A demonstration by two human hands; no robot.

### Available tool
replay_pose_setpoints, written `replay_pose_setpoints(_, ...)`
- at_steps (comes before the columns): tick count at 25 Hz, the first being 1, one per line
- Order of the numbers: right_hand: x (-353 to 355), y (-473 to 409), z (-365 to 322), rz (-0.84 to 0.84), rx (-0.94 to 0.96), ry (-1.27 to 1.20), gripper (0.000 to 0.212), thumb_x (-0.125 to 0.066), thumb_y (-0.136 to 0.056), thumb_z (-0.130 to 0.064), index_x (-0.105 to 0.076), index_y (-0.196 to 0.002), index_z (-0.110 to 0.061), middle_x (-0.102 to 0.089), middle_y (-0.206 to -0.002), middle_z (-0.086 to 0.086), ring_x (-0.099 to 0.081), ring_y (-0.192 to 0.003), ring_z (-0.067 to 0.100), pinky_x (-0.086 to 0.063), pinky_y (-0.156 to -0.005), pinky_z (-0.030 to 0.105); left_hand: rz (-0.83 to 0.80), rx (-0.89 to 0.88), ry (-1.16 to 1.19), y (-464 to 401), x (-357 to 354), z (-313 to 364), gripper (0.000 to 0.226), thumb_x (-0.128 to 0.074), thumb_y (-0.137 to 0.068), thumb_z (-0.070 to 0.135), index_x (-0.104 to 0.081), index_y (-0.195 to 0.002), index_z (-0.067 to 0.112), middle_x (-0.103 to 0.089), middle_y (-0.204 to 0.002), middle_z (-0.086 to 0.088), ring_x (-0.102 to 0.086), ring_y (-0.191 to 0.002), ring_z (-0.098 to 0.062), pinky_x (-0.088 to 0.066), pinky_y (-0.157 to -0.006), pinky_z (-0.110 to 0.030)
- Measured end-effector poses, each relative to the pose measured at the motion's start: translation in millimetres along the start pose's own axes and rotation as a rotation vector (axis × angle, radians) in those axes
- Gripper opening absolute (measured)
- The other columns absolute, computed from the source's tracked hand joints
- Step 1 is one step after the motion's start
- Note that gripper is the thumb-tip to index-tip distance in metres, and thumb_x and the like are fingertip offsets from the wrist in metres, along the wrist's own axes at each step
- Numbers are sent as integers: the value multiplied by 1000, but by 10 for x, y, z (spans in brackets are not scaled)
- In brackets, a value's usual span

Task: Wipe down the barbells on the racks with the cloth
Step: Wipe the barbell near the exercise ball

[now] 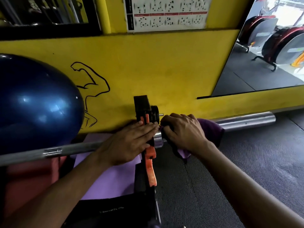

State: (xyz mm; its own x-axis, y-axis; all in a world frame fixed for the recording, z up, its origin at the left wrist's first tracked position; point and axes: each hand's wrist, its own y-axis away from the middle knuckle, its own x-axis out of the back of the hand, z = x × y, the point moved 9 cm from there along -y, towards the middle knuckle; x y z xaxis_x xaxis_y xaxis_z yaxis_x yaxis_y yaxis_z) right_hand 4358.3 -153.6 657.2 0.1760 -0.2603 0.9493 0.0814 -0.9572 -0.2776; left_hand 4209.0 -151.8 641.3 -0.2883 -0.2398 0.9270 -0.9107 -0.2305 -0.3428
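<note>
purple cloth [212, 129] round chrome barbell [246, 121]

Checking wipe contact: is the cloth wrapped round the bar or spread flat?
Wrapped. The cloth is bunched round the bar sleeve under the right hand, its corner hanging below.

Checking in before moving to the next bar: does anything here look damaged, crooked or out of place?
The orange plastic liner strip on the black rack upright looks chipped and ragged along its lower edge. Otherwise the steel barbell sits across the rack, with the right hand gripping the purple cloth around its sleeve.
</note>
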Motion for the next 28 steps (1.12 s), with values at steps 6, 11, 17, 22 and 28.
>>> replay_pose_setpoints(6,-86,726,205,150,253,102,52,-62,-94,-36,-56,-144,-21,-48,-153,4,-41,-143,27,-31,-115,51,0,25,92,7,2,-22,56,-31,-111,40,-31,-157,8,-25,-166,-5,-22,-154,-13,-22,-125,-37)
replay_pose_setpoints(11,230,103,657,41,-172,-35,33,-43,-93,-52,-67,-104,-33,-68,-101,-9,-63,-94,18,-38,-86,34,18,29,-1,-24,16,3,58,-32,-109,40,-35,-155,5,-28,-165,-8,-11,-155,-10,-8,-127,-28)
replay_pose_setpoints(17,-75,472,-76,122,77,15,47,-51,-94,-43,-59,-137,-26,-59,-135,2,-53,-127,28,-37,-108,48,47,30,30,-18,50,15,58,-32,-111,42,-35,-155,5,-29,-165,-8,-20,-154,-14,-18,-126,-33)
replay_pose_setpoints(22,169,491,442,173,36,65,41,-48,-93,-46,-65,-127,-29,-64,-124,-1,-59,-115,27,-39,-99,43,26,49,57,-13,21,-4,58,-34,-110,42,-35,-155,5,-27,-165,-7,-17,-155,-11,-13,-127,-31)
replay_pose_setpoints(28,87,-139,97,-36,-150,-109,28,-40,-98,-47,-61,-90,-30,-62,-82,-8,-55,-70,9,-45,-83,34,-31,64,56,-32,2,-7,61,-34,-109,44,-29,-159,9,-24,-167,-3,-9,-155,-5,-5,-126,-26)
